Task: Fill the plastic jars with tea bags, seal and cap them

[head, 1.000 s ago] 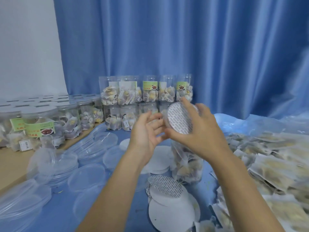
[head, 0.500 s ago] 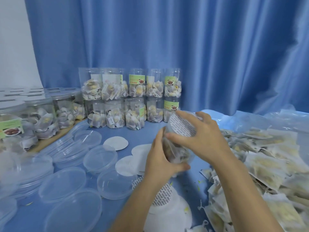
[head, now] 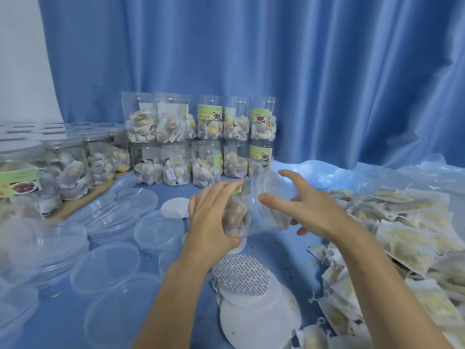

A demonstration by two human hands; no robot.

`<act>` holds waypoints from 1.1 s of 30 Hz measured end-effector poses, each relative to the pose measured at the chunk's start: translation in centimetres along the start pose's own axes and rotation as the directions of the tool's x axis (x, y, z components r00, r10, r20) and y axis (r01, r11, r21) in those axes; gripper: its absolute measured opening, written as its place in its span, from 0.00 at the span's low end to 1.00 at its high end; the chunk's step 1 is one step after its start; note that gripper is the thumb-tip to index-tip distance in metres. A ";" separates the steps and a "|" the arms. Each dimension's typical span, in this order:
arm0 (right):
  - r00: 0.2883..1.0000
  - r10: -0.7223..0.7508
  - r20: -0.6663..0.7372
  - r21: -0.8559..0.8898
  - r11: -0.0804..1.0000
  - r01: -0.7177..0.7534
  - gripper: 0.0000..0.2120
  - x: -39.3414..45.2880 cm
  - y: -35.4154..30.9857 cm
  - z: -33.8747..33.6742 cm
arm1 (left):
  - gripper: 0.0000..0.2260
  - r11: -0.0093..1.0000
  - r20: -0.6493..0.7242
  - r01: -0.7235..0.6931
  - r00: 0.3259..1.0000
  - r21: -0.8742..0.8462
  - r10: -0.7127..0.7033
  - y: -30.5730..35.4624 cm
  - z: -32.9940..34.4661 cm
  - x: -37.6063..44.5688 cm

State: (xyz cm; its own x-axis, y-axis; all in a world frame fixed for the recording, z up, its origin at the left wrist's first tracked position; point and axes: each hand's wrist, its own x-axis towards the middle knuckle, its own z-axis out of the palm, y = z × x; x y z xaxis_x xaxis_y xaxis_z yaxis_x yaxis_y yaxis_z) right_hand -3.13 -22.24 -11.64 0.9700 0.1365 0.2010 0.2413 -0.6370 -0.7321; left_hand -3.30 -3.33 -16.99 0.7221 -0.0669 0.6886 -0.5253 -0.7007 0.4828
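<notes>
Plastic jar [head: 261, 205] tilted, left hand [head: 214, 217] grips; right hand [head: 309, 210] loose.

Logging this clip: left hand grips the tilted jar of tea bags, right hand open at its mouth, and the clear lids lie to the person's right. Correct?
Not quite. The head view shows the clear lids on the person's left; loose tea bags lie to the right. The left hand does grip the tilted jar, right hand open at its mouth.
</notes>
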 end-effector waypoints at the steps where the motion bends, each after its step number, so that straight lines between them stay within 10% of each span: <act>1: 1.000 0.020 0.017 0.011 1.000 -0.020 0.43 0.1 0.0 0.2 | 0.46 1.000 0.006 -0.005 1.000 0.011 0.005 -0.3 -0.1 -0.2; 11: 0.918 -0.355 0.179 0.068 0.935 0.348 0.41 0.1 1.2 -0.1 | 0.45 0.998 -0.042 -0.037 0.998 -0.057 0.035 -0.9 0.2 -0.5; 14: 0.981 -0.190 0.038 0.098 0.978 0.186 0.34 0.3 1.2 0.3 | 0.43 0.998 -0.064 -0.061 0.996 -0.028 0.059 -1.0 0.4 -0.6; 17: 0.994 0.107 0.032 0.045 0.993 -0.109 0.47 0.0 0.7 1.1 | 0.38 0.989 -0.104 -0.111 0.987 0.097 0.121 -0.9 1.1 -0.8; 21: 0.992 0.109 0.069 -0.031 0.994 -0.107 0.57 -0.2 0.9 0.5 | 0.36 0.981 -0.103 -0.126 0.985 0.147 0.141 -0.9 1.8 -1.2; 27: 0.948 -0.259 0.183 0.068 0.966 0.250 0.38 -0.3 1.1 -0.5 | 0.40 0.982 -0.160 -0.152 0.973 0.109 0.169 -0.6 1.8 -1.1; 33: 0.992 0.103 -0.068 0.183 0.979 -0.089 0.45 0.2 0.4 1.3 | 0.40 0.966 -0.240 -0.183 0.944 0.184 0.225 -0.9 2.1 -1.6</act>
State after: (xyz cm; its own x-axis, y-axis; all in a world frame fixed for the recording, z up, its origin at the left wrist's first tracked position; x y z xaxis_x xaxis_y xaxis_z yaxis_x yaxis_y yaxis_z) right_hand -2.85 -21.51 -12.72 0.9856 0.0186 0.1683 0.1552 -0.4974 -0.8536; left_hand -3.01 -4.02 -19.63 0.4555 -0.0501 0.8888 -0.5568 -0.7951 0.2405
